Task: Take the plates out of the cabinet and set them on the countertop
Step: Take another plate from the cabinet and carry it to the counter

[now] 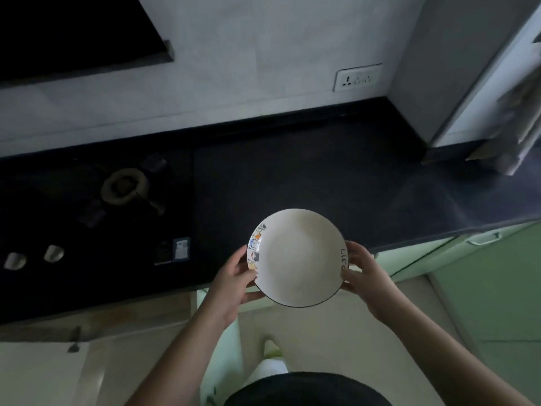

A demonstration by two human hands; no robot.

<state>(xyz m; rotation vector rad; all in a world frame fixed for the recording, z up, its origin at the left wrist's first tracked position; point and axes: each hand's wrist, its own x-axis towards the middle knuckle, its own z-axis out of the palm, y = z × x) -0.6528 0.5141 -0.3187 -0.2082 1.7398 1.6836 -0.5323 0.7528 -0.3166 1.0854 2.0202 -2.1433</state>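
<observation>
A: How many plates are showing right now?
B: I'm counting one plate (295, 256), white with a dark rim.
A: And hands?
B: Two are showing, a left hand (234, 284) and a right hand (367, 278).
A: What are you counting on the stove?
B: I'm seeing one burner (124, 186) and two knobs, one knob (14, 260) at the far left and another knob (54, 253) just beside it.
A: Anything on the wall?
B: One socket plate (357, 77) is showing there.
A: Cabinet handles?
B: I'm making out one handle (484, 238) on the green fronts at the right.
</observation>
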